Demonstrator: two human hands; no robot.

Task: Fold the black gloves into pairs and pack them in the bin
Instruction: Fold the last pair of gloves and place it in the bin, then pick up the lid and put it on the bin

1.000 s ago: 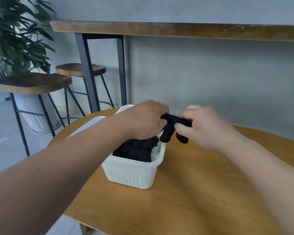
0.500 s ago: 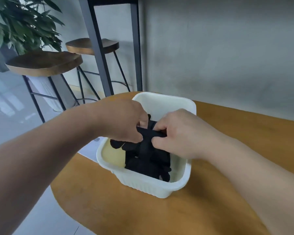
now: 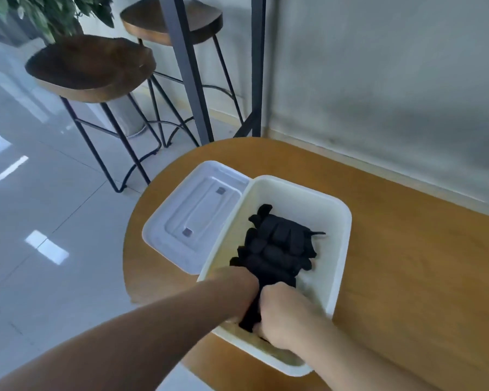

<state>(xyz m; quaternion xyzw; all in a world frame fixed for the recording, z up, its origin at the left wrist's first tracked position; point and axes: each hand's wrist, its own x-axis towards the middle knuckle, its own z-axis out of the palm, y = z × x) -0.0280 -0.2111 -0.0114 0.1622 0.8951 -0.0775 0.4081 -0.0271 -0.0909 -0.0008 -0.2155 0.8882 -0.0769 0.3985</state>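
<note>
Hands are deep in the white plastic bin (image 3: 340,251) at six o'clock — left hand (image 3: 237,289) and right hand (image 3: 280,311) both clenched round a folded black fabric glove pair (image 3: 251,311). Other folded black gloves (image 3: 280,246) lie toward twelve. Soft, light, springy — best pinched across the fold.

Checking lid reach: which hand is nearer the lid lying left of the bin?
Left. The left hand is in the bin by the wall beside the lid; the right hand is further right, away from it.
</note>
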